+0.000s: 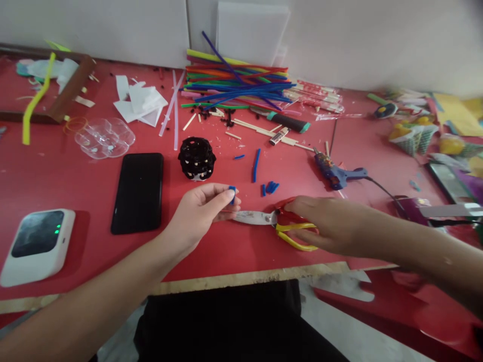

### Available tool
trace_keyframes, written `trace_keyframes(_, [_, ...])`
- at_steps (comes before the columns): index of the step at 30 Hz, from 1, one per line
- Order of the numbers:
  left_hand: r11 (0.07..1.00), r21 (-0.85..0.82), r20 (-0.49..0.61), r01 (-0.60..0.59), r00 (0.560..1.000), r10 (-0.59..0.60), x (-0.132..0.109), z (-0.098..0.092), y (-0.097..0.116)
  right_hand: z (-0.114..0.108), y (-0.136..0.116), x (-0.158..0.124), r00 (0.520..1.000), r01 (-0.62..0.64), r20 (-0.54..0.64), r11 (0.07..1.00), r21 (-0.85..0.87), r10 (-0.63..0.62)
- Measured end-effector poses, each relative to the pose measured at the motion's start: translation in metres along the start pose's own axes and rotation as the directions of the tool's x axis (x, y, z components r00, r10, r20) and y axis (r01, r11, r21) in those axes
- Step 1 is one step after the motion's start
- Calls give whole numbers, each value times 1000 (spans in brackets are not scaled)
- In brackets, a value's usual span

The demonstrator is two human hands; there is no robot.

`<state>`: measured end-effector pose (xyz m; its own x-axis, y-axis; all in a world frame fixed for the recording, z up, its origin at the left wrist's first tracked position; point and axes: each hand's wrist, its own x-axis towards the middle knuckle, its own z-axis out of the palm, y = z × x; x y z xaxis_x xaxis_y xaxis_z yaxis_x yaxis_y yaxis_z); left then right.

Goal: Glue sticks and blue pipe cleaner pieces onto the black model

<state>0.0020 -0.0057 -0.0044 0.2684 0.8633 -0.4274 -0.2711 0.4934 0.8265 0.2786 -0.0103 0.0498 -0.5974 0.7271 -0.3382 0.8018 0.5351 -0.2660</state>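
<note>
A: Starting from the table's near edge, what is there?

B: The scissors, red and yellow at the handles, with the blades pointing left. The right hand has its fingers around those handles.

A: And the left hand?

B: It pinches a short blue piece upright between thumb and fingers, just above the blade's tip end. I can't tell whether the lower fingers touch the metal.

A: How would you handle that well?

B: I'd keep the pinch light, so the fuzzy-looking surface isn't crushed, and hold those lower fingers off the blade line. For any snip, I'd set the piece square to the blades, well back from the tips, and match its length against the cut blue bits lying just beyond the scissors.

A: What lies farther out?

B: A longer blue strip, then a round black piece of work to its left, with pale stick ends showing. The glue gun is to the right.

A: Any writing?

B: There are marks on the scissor blade, but I can't read them. Farther off, a small block wears a dark printed sleeve, too small to make out. Beyond it, right of the heap of coloured stems, red-and-white wrappers carry print, also illegible. I can't name a brand.
</note>
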Motion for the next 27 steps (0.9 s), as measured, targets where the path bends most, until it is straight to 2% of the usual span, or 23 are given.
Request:
trace_keyframes(2, [1000,22,2,-10,1000,10,0,1,-2,-11,-5,16,999,12,34,989,-148,-7])
trace_keyframes(7, [1000,-6,25,-9,1000,9,2,2,-3,-25,-2,66,985,14,-149,909,-417,-83])
trace_keyframes(11, [995,-88,26,41,999,-39,4,1,0,-22,17,100,958,169,-152,907,-385,-243])
trace_keyframes(14, [991,-115,8,61,998,-60,4,1,2,-20,26,115,939,247,-128,883,-399,-320])
trace_keyframes(17, [996,-79,-10,37,999,-38,3,1,2,-21,26,119,933,259,-109,849,-460,-343])
trace_keyframes(19, [998,-57,-19,35,999,-36,3,1,2,-21,24,118,921,269,-140,854,-445,-363])
trace_keyframes(23, [1000,13,-40,-21,999,21,4,1,-1,-19,17,108,853,265,-336,886,-380,-399])
trace_keyframes(27, [993,50,-70,-111,991,114,4,0,-4,-19,8,93,783,315,-455,902,-296,-423])
